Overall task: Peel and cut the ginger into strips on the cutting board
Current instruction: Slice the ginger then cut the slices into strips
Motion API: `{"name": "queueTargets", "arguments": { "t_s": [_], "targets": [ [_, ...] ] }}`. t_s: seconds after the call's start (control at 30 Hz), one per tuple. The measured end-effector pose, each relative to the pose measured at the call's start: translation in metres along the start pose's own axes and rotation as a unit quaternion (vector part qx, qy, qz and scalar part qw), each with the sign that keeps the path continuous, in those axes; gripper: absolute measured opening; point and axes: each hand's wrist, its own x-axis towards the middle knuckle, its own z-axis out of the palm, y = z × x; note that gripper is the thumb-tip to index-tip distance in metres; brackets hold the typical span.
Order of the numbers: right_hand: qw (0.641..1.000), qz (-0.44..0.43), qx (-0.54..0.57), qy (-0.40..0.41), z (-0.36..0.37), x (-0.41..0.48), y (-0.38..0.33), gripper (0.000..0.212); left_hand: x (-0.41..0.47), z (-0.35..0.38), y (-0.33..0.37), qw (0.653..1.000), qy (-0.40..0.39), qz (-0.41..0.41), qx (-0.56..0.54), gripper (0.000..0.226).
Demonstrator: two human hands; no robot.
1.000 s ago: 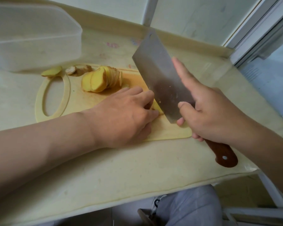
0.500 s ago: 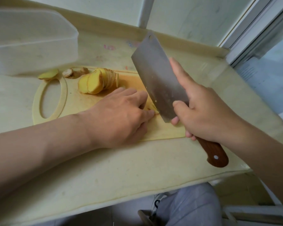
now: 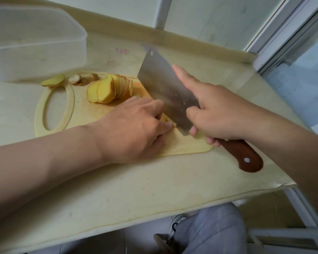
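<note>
A pale yellow cutting board [image 3: 84, 116] lies on the counter. A fan of peeled ginger slices [image 3: 106, 90] leans on its far part. My left hand [image 3: 134, 129] presses curled fingers onto a small piece of ginger [image 3: 167, 120], mostly hidden under the fingertips. My right hand [image 3: 218, 110] grips the cleaver [image 3: 163, 83] by its brown wooden handle [image 3: 246, 158], with the index finger stretched along the blade. The blade's edge sits on the board right against my left knuckles.
Ginger peel scraps [image 3: 83, 78] and a loose ginger end [image 3: 53, 81] lie by the board's handle loop. A translucent plastic container [image 3: 35, 46] stands at the back left. The counter's front edge runs close below my arms; a window frame is at right.
The cleaver's tip has swung left and down toward my left fingers. My left hand stays on the ginger in the same spot.
</note>
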Motion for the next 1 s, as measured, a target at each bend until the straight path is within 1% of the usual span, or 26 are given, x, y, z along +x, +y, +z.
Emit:
{"name": "queueTargets", "arguments": {
  "t_s": [0.07, 0.2, 0.3, 0.53, 0.67, 1.0],
  "targets": [
    [1.000, 0.000, 0.022, 0.018, 0.003, 0.001, -0.001, 0.092, 0.000, 0.000, 0.001, 1.000, 0.000, 0.000, 0.003, 0.037],
    [0.994, -0.020, 0.062, 0.084, 0.015, -0.016, 0.010, 0.090, 0.000, -0.002, 0.003, 1.000, -0.001, -0.009, 0.022, 0.040],
    [0.993, -0.034, 0.055, 0.100, 0.018, -0.027, 0.014, 0.090, 0.000, -0.003, 0.004, 0.999, -0.004, -0.013, 0.033, 0.042],
    [0.997, -0.034, 0.039, 0.064, 0.011, -0.024, 0.016, 0.088, 0.000, -0.002, 0.002, 0.999, -0.004, -0.015, 0.041, 0.039],
    [0.998, -0.032, 0.025, 0.051, 0.010, -0.021, 0.014, 0.087, 0.000, 0.000, 0.001, 0.999, 0.002, -0.012, 0.043, 0.032],
    [1.000, -0.017, -0.017, 0.000, 0.002, -0.010, 0.006, 0.090, 0.000, -0.001, 0.001, 0.999, 0.014, -0.004, 0.036, 0.031]
  ]
}}
